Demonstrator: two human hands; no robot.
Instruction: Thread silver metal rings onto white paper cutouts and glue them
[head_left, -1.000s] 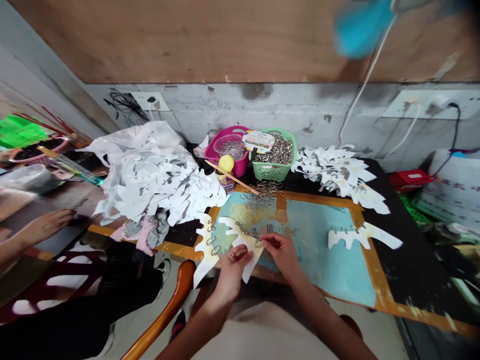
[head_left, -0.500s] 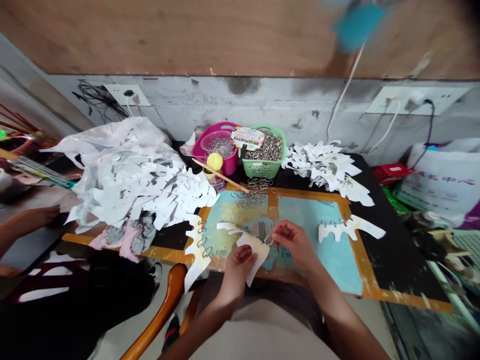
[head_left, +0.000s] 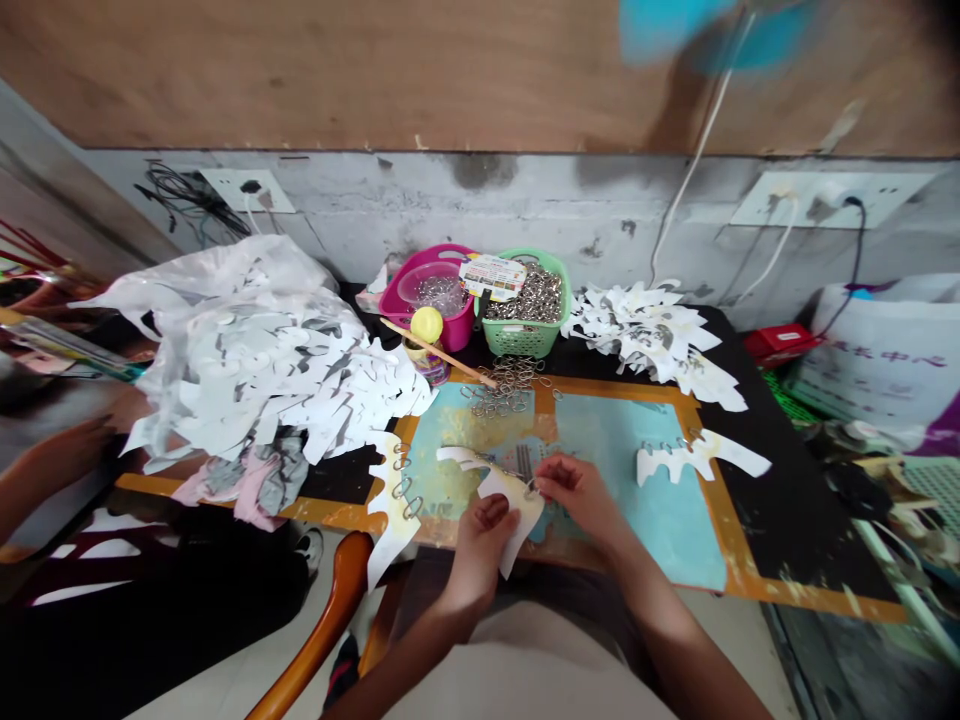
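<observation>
My left hand (head_left: 481, 540) is closed on the lower edge of a white paper cut-out (head_left: 504, 488), holding it just above the blue mat (head_left: 622, 450). My right hand (head_left: 576, 493) pinches a small metal ring (head_left: 531, 489) at the cut-out's right edge. Several rings hang along the cut-out's top edge. A loose heap of metal rings (head_left: 508, 388) lies on the mat beyond my hands. A second cut-out with rings (head_left: 396, 498) lies to the left, and a third (head_left: 699, 456) to the right.
A green basket (head_left: 525, 338) and a pink basket (head_left: 430, 298) of rings stand at the back, with a yellow-capped bottle (head_left: 427, 340) and a wooden stick (head_left: 442, 352). Piles of cut-outs lie left (head_left: 277, 370) and back right (head_left: 652, 330). Another person's hand (head_left: 67, 450) rests at far left.
My right hand has drawn slightly left, bringing the ring against the cut-out's edge. The view has shifted a little. The left hand keeps its hold.
</observation>
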